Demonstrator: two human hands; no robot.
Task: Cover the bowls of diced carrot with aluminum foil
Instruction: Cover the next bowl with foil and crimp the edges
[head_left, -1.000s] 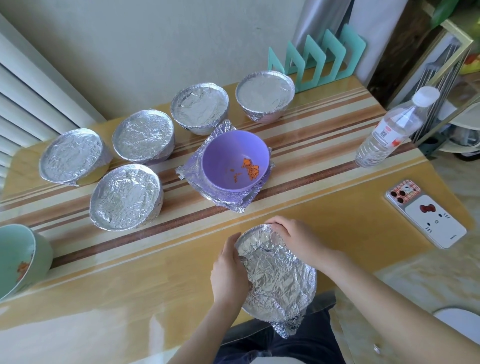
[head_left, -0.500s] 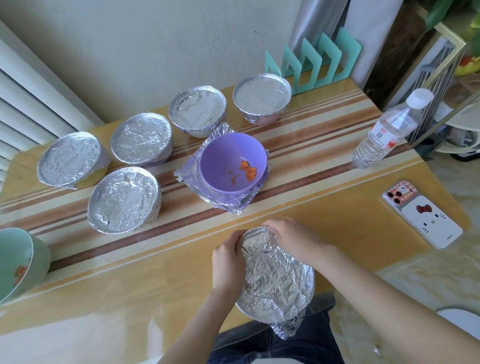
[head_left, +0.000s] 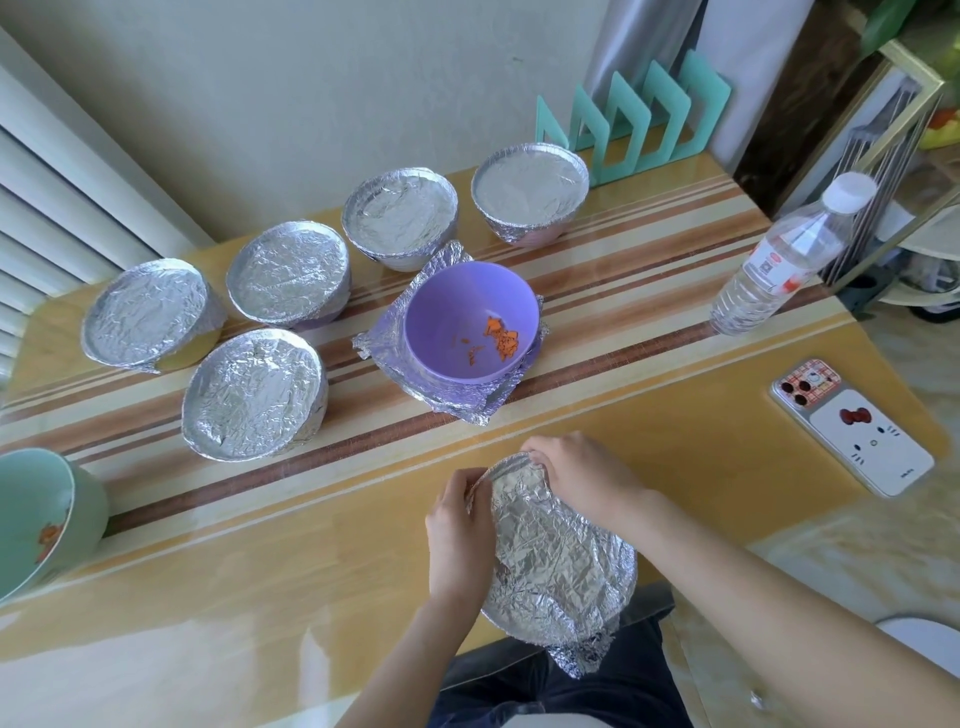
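Note:
A bowl wrapped in crinkled aluminum foil (head_left: 558, 561) sits at the table's near edge, tilted toward me. My left hand (head_left: 460, 535) grips its left side, fingers curled on the foil rim. My right hand (head_left: 582, 475) pinches the foil at the far rim. An open purple bowl (head_left: 470, 330) with a few diced carrot pieces stands on a stack of foil sheets (head_left: 447, 400) in the middle. An open green bowl (head_left: 47, 514) with carrot sits at the left edge. Several foil-covered bowls (head_left: 254, 395) stand at the back left.
A water bottle (head_left: 779, 260) stands at the right, with a phone (head_left: 852, 434) lying nearer to me. A teal rack (head_left: 634, 119) stands against the back wall. The wooden table (head_left: 234, 587) ends just beneath the bowl I hold.
My hands have shifted a little farther round the foil rim, the left fingers now nearer the right hand at the far edge. The bowl stays in place.

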